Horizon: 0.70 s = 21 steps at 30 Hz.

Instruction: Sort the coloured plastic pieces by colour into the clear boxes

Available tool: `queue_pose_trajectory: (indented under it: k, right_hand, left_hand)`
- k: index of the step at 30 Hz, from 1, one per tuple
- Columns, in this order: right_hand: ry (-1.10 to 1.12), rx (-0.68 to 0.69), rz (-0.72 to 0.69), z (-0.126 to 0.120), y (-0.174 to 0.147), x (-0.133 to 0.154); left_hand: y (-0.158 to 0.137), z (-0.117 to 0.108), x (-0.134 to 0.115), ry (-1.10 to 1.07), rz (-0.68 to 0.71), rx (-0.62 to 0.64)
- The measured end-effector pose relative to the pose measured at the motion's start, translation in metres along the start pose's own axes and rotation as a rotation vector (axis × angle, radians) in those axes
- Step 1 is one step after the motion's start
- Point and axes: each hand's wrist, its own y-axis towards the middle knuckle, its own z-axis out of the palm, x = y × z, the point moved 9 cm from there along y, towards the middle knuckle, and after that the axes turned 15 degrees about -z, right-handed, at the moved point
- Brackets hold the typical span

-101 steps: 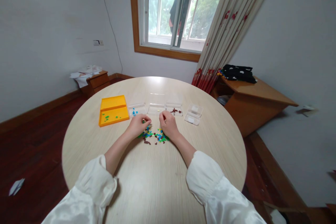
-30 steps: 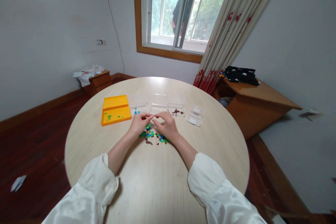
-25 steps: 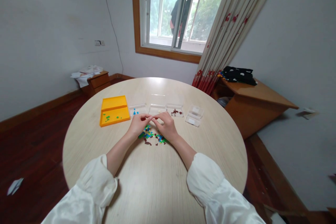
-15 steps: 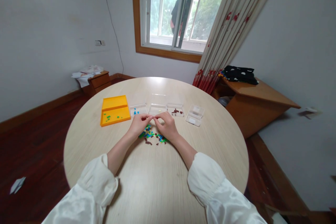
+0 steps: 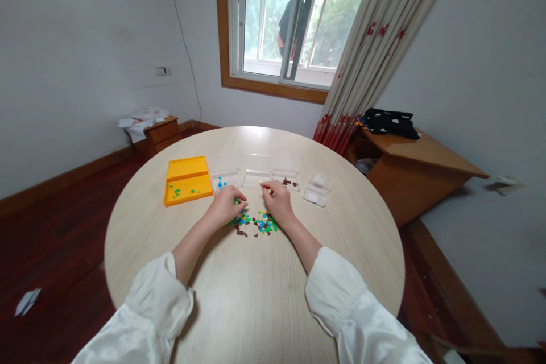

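Loose small building bricks in green, blue, brown and yellow lie in two heaps, a left heap (image 5: 242, 219) and a right heap (image 5: 267, 224). Over the left one, my left hand (image 5: 226, 206) is curled, thumb and forefinger close together; whatever it may hold is too small to make out. My right hand (image 5: 278, 203) pinches at the front of a clear box (image 5: 251, 180), beyond the right heap. What lies between those fingertips cannot be made out. Brown bricks (image 5: 286, 182) lie in another clear box, partly behind my right hand.
An open yellow case (image 5: 187, 166) holding several green bricks stands at the left. Beside it is a clear box with blue bricks (image 5: 220, 182). A further open clear box (image 5: 316, 190) stands at the right on the round table (image 5: 256, 296).
My hands were together with fingertips meeting above the heaps; now they are apart. The left moved back over its heap, the right shifted right toward the clear box.
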Motion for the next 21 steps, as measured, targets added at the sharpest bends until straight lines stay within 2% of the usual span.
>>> queue_pose_trajectory:
  k: [6,14,21]
  right_hand:
    - [-0.088,-0.001,0.003,0.001,-0.003,-0.009]
    - [-0.233,0.164,0.061,0.016,-0.01,-0.014]
    - [-0.229,0.177,0.103,0.013,-0.009,-0.013]
  left_hand:
    - [-0.002,0.01,0.0,0.121,-0.003,0.043]
    - [-0.004,0.016,-0.002,0.172,-0.02,0.046]
    - [-0.004,0.015,-0.002,0.182,-0.022,0.038]
